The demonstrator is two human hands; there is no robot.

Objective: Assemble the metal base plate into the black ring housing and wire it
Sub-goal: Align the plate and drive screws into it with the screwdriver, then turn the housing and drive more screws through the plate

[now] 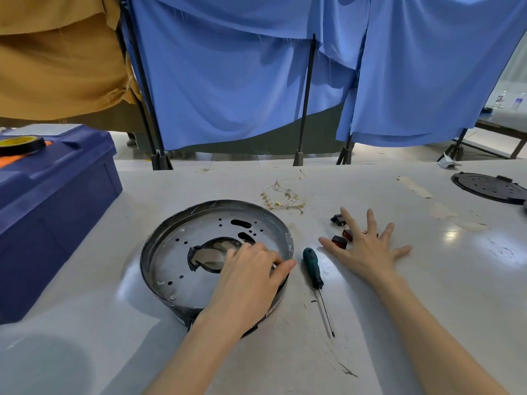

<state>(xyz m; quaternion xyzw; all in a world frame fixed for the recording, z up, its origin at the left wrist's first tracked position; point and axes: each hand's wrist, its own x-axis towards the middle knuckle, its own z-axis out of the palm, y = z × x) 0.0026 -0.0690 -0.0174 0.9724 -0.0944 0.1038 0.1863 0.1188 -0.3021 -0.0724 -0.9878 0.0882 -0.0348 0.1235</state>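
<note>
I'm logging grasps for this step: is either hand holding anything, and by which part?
The left hand grips the black ring by its right rim, thumb outside, fingers inside on the metal plate. The right hand lies flat, holding nothing.

Blue cloth [228,81] hangs on black poles [305,104] behind the white table [427,280]. Ochre cloth [57,67] hangs at left.

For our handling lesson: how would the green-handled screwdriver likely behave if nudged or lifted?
The screwdriver probably rolls if nudged: its handle looks round and it lies loose on the glossy table. Lifted, it should stay rigid and likely feel handle-heavy, as the shaft is much thinner.
</note>
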